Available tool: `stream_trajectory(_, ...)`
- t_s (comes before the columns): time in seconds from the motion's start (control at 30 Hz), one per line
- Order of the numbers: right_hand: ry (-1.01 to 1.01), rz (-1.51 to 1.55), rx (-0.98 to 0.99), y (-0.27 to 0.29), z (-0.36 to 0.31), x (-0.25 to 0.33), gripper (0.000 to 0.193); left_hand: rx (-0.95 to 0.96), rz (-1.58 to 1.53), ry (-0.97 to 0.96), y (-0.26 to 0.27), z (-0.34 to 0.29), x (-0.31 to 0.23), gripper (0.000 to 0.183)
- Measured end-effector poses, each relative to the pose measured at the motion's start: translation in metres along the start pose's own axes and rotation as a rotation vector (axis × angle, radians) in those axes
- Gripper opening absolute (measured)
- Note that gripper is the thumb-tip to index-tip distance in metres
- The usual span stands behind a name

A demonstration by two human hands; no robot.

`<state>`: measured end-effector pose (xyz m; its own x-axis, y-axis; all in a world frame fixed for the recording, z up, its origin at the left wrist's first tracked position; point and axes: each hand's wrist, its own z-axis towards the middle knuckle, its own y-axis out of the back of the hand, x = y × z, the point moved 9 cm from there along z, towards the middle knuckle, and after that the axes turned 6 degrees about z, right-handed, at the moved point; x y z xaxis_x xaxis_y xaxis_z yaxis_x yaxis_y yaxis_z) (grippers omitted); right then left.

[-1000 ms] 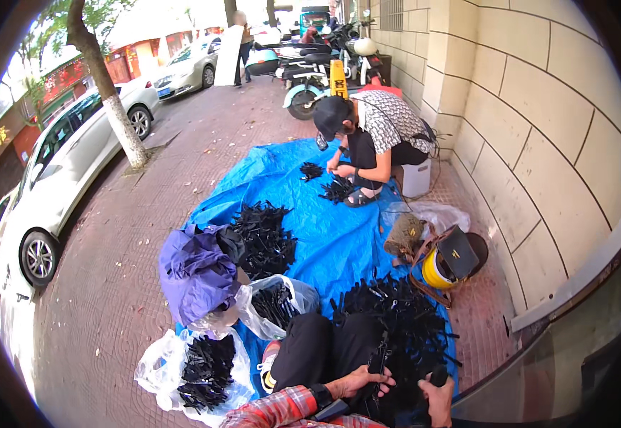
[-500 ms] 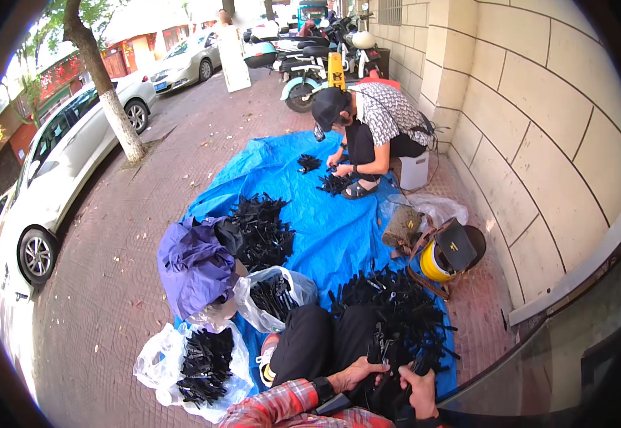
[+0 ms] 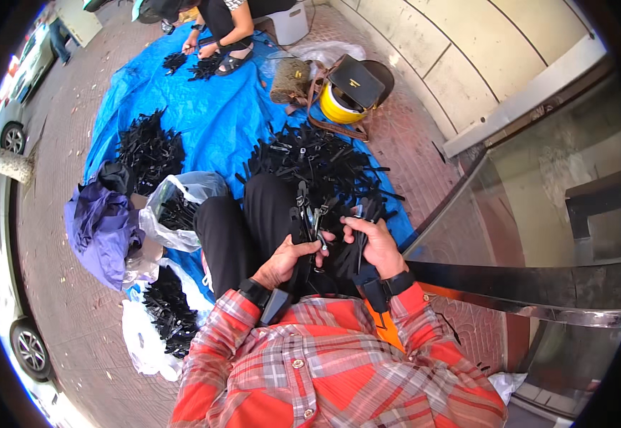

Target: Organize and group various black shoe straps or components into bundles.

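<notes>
As I look down through the head camera, the left hand (image 3: 289, 258) grasps a bundle of black straps (image 3: 302, 216) with shiny clips, and the right hand (image 3: 377, 247), just beside it, grasps a second black bundle (image 3: 372, 207). Beyond my wearer's knees (image 3: 266, 203), a heap of similar straps (image 3: 310, 158) lies on a blue tarp (image 3: 214, 118), near a yellow container (image 3: 339, 108). Left of the knees, a clear plastic bag (image 3: 209, 187) holds more. Farther off, a co-worker's hands (image 3: 205, 50) work near two small black piles (image 3: 175, 63).
</notes>
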<state>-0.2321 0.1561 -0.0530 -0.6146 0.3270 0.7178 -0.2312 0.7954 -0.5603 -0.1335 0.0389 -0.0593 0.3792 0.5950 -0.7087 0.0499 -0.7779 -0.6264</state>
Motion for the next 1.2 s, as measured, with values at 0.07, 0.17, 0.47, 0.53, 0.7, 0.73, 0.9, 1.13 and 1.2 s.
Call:
stream_trajectory(0.07, -0.069, 0.033, 0.058, -0.006, 0.001, -0.01, 0.022, 0.015, 0.001, 0.074, -0.005, 0.001, 0.007, 0.03)
stream_trajectory(0.17, -0.083, 0.043, 0.149, -0.026, -0.001, -0.014, 0.015, 0.018, 0.033, 0.058, -0.012, -0.001, 0.01, 0.026)
stream_trajectory(0.47, 0.005, 0.444, -0.095, -0.003, 0.005, 0.017, 0.021, 0.047, 0.183, 0.056, -0.011, 0.0, 0.012, 0.016)
stream_trajectory(0.53, 0.122, 0.49, -0.096, 0.02, 0.009, 0.042, 0.022, 0.062, 0.211, 0.042, -0.012, 0.001, 0.011, 0.015)
stream_trajectory(0.7, -0.09, 0.271, -0.014, 0.024, 0.007, 0.02, 0.027, 0.115, 0.296, 0.006, -0.018, 0.002, 0.005, 0.014)
stream_trajectory(0.73, -0.152, 0.204, -0.011, 0.014, 0.005, 0.005, 0.027, 0.118, 0.295, 0.006, -0.018, 0.002, 0.006, 0.014)
stream_trajectory(0.9, -0.161, 0.039, 0.12, -0.029, 0.006, -0.011, 0.026, 0.122, 0.357, 0.047, -0.031, 0.002, 0.003, 0.015)
stream_trajectory(1.13, -0.125, 0.037, 0.169, -0.051, 0.003, 0.005, 0.021, 0.159, 0.445, 0.069, -0.021, 0.006, 0.015, 0.014)
stream_trajectory(1.2, -0.103, -0.011, 0.166, -0.05, 0.004, 0.004, 0.021, 0.201, 0.455, 0.087, -0.022, 0.007, 0.019, 0.015)
